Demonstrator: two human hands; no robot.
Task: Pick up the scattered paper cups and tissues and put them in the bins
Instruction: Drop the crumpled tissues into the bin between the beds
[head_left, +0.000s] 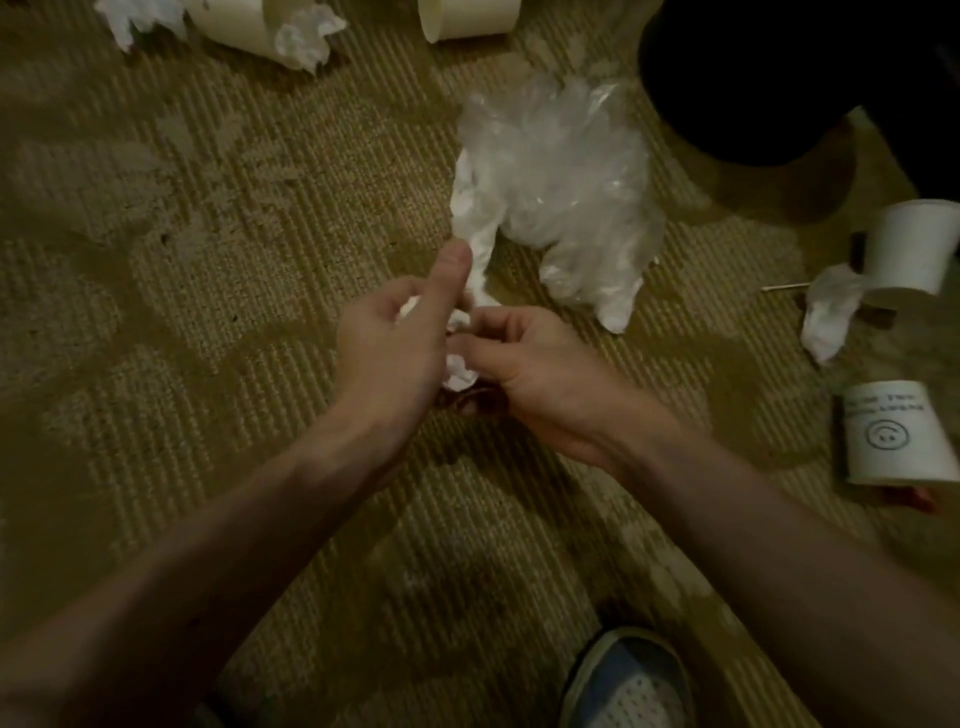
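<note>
The tan carpet (208, 260) lies under everything. Far beyond your grip and to its right sits a dark round container (753, 78). Just past your fingertips is a crumpled clear plastic bag (566, 182).

Your left hand (395, 343) and right hand (524, 358) meet in the middle. The left curls round a crumpled tissue (460, 371) with its thumb raised, and the right pinches the same wad from the other side. A white tail of it runs up from the grip beside the bag.

Well right of the grip lie a smiley-marked cup (893, 441) and a plain cup (914, 244), with a loose tissue (831, 312) touching the plain one. Far ahead lie a tipped cup (467, 18) and, to its left, another cup (234, 26) with more tissue (306, 39) against it. Your shoe (628, 680) is nearer you than the grip.
</note>
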